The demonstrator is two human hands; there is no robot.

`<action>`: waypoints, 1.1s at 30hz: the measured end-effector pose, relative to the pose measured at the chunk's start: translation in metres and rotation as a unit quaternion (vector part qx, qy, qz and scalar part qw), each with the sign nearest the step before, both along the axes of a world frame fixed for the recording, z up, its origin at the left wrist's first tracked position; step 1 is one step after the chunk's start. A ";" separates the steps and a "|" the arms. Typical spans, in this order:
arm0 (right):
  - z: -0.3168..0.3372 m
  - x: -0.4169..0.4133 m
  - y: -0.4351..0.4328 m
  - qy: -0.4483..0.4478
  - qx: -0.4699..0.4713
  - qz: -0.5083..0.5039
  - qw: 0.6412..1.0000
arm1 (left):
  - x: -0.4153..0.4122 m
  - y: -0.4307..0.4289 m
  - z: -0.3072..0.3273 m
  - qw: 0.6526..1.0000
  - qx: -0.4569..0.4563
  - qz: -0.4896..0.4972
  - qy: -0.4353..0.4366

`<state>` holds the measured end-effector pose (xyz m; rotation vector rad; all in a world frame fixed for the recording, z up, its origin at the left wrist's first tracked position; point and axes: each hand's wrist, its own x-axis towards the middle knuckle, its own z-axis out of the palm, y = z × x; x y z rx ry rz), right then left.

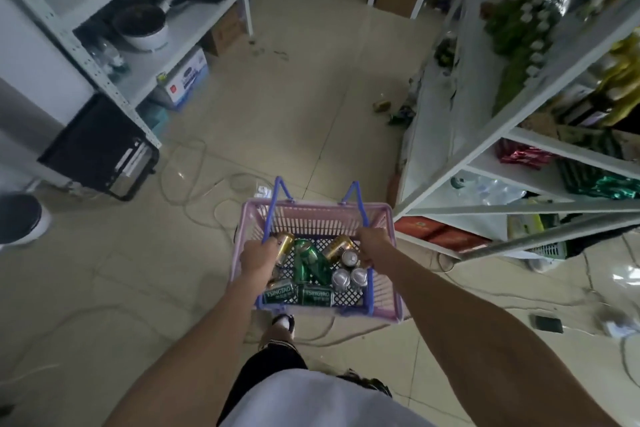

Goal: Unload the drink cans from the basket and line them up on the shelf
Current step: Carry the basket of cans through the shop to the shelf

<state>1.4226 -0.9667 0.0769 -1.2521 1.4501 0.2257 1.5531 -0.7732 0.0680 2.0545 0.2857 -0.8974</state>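
A pink plastic basket (pixel 382 218) with blue handles hangs over the floor in front of me. My left hand (pixel 258 258) grips the left handle and my right hand (pixel 374 246) grips the right handle. Inside lie several drink cans: green ones (pixel 310 265) marked Tsingtao, gold ones (pixel 339 246) and silver ones (pixel 349 277). The white shelf unit (pixel 446 149) stands just right of the basket, its lower boards holding packets and bottles.
A second white rack (pixel 114 80) with pots and boxes stands at the left, a black appliance (pixel 100 149) at its foot. Cables (pixel 194 191) snake across the tiled floor. Boxes and a green crate sit at the far end. My foot (pixel 284 322) shows below the basket.
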 end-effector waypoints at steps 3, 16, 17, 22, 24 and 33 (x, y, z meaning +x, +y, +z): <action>0.003 0.040 -0.011 -0.009 0.003 -0.009 1.000 | 0.045 -0.018 0.009 1.000 -0.012 -0.018 0.012; 0.040 0.162 -0.120 -0.035 -0.041 -0.046 0.997 | 0.196 -0.130 0.060 0.993 -0.038 -0.103 -0.050; 0.039 0.166 -0.128 -0.039 -0.041 -0.049 0.997 | 0.202 -0.139 0.059 0.992 -0.039 -0.112 -0.045; 0.033 0.193 -0.179 -0.039 -0.039 -0.058 0.997 | 0.238 -0.189 0.045 0.993 -0.036 -0.106 -0.036; 0.029 0.209 -0.204 -0.036 -0.042 -0.057 0.997 | 0.251 -0.214 0.038 0.993 -0.021 -0.110 -0.042; 0.014 0.260 -0.301 -0.007 -0.006 -0.082 0.997 | 0.304 -0.332 0.020 0.988 0.006 -0.154 -0.008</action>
